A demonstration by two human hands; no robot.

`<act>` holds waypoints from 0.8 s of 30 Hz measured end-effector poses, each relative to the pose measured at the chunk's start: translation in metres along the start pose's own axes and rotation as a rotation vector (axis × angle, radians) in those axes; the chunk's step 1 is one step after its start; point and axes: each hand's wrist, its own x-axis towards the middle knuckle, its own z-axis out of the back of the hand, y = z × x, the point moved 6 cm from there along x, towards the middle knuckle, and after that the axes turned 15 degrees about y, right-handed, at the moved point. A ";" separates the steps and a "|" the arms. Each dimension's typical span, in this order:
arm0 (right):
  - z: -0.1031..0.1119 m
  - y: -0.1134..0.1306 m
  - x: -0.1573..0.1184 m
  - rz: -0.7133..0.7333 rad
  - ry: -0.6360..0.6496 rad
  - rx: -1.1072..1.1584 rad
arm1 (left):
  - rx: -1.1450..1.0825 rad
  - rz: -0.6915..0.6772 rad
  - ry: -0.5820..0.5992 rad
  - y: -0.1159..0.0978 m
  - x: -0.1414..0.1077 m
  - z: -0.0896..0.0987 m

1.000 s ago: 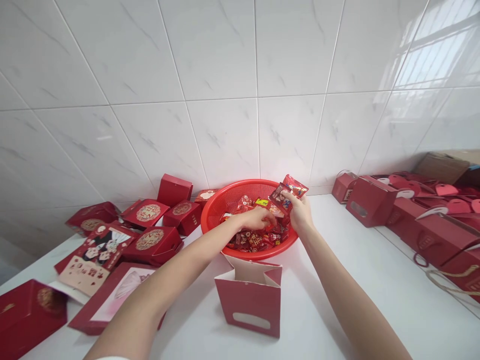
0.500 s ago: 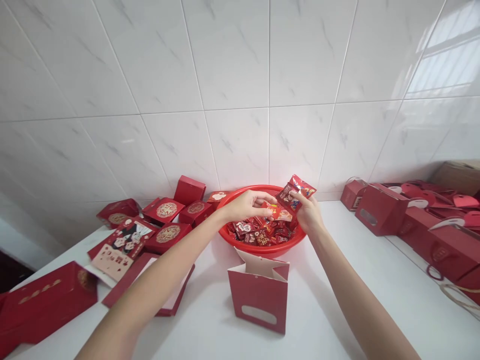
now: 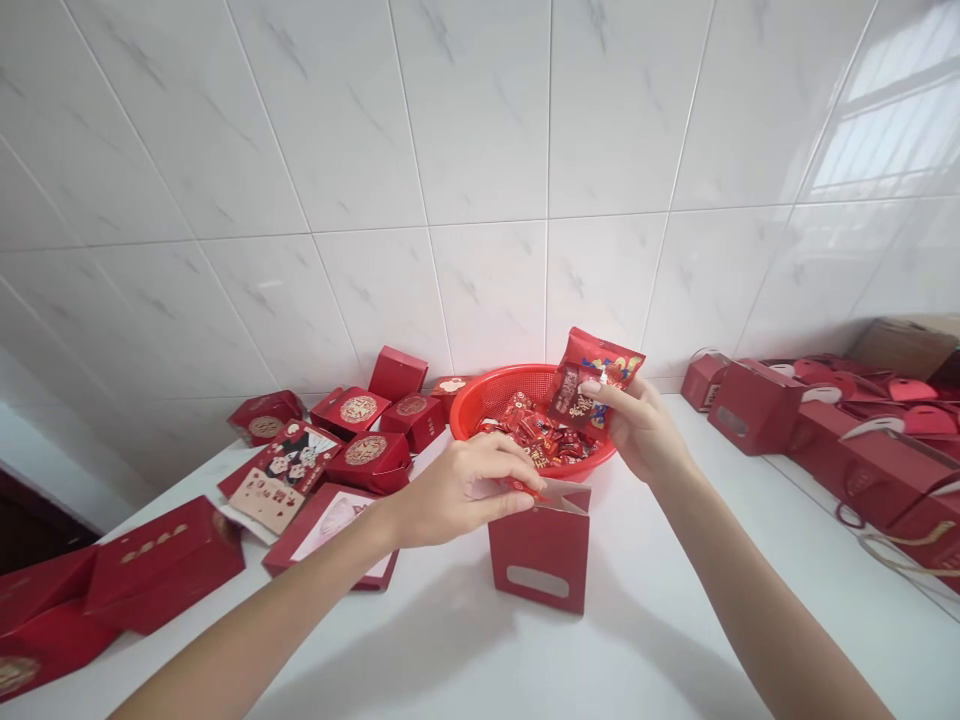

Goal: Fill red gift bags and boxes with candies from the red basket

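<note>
A red paper gift box (image 3: 541,560) with a small oval window stands upright on the white table, its top open. At its mouth, my left hand (image 3: 480,490) is closed in a pinch on a red candy packet (image 3: 534,491), mostly hidden by the fingers. My right hand (image 3: 637,420) grips shiny red snack packets (image 3: 600,362), one darker than the other, above the right side of a red plastic basket (image 3: 469,385). Inside the basket lie many small red-wrapped candies (image 3: 536,432), just behind the gift box.
Red boxes with gold emblems (image 3: 358,408) cluster at the left, near a flat box with a pale panel (image 3: 330,530) and long red boxes (image 3: 169,560). Rows of red handled boxes (image 3: 761,405) line the right side. A tiled wall (image 3: 487,290) rises behind.
My left hand has come down from above the basket to the gift box's mouth with the candy packet. My right hand keeps its packets, held slightly higher.
</note>
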 end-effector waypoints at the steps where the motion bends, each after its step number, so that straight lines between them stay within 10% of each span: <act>1: -0.003 0.004 -0.004 0.004 0.007 -0.021 | 0.023 -0.014 -0.040 0.004 -0.001 -0.003; 24: -0.031 0.011 -0.046 0.114 -0.008 -0.597 | -0.096 -0.156 -0.303 0.054 -0.002 -0.012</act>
